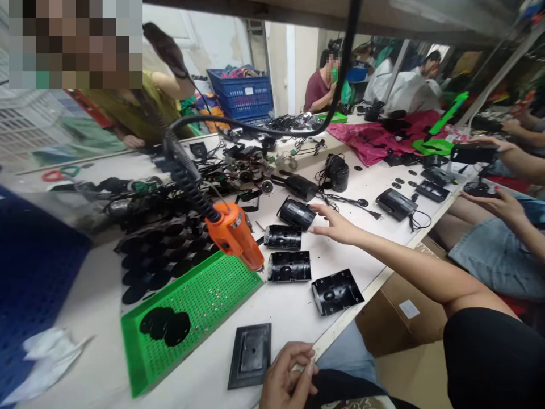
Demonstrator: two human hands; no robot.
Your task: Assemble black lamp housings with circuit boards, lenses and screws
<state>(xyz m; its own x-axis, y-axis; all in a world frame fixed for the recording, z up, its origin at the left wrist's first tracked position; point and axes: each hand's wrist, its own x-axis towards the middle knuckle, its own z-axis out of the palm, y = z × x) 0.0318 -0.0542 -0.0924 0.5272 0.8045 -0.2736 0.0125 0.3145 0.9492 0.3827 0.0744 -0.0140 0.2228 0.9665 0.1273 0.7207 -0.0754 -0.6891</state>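
Hands: left hand (288, 376) low at the near table edge, fingers loosely curled, nothing in its hold that shows; right hand (336, 225) stretched forward, open with fingers spread, fingertips at a black rounded casing (297, 214), touching or just short of it, cannot tell which

Far left of the hands: green perforated tray (204, 312) on the white table (200, 369), black discs (164, 325) lying in it; more black discs (157, 255) in overlapping rows just beyond the tray; orange hot-air gun (234, 236) hanging on a coiled black cord (189, 182) above the tray's far corner; tangled cables and loose parts (238, 170) further ahead

Just ahead of the left hand: square black plate (250, 355) flat on the table

Below the right hand: three black plastic shells (283, 237) (289, 266) (336, 291) lying apart, the nearest close to the table edge

Right of the right hand: black adapter (395, 203) with its cord; pink plastic sheet (374, 139) further ahead

Far right: a co-worker's two hands across the table corner, upper hand (485, 145) at a flat black box (472, 153), lower hand (494, 204) open above a black part (481, 190)
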